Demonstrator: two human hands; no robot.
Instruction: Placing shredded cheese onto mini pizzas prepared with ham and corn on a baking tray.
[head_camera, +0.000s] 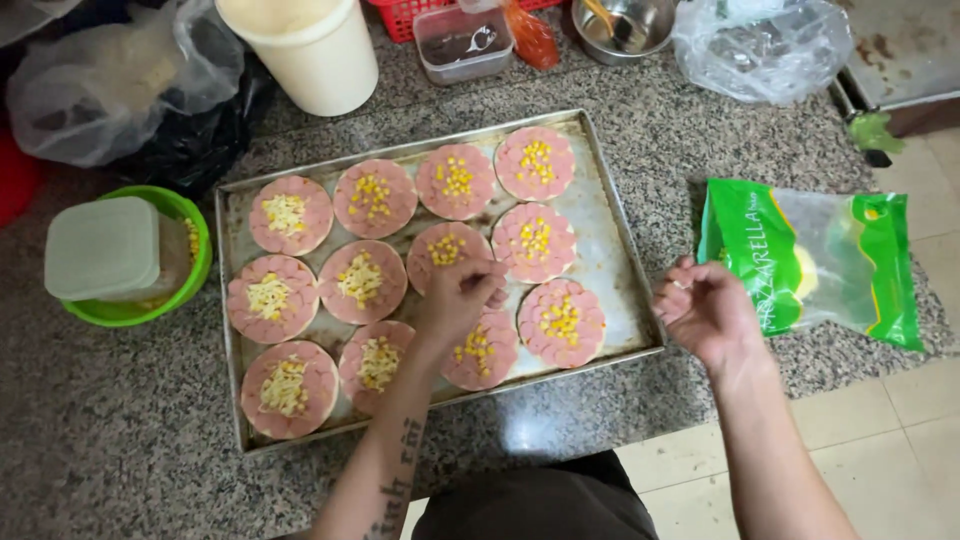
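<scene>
A metal baking tray (612, 262) on the granite counter holds several small round pizzas topped with pink sausage slices. Some carry shredded cheese (285, 213), others yellow corn (535, 238). My left hand (460, 296) hovers over a corn-topped pizza in the middle of the tray with its fingers pinched together; what it holds is too small to tell. My right hand (706, 310) hangs loosely curled just right of the tray, beside a green and clear cheese bag (815, 258), and nothing shows in it.
A green bowl (200, 270) with a lidded white box (102, 248) on it sits left of the tray. Behind stand a cream bucket (310, 50), plastic bags (760, 45), a clear tub (463, 42) and a steel bowl (625, 25). The counter edge runs below the tray.
</scene>
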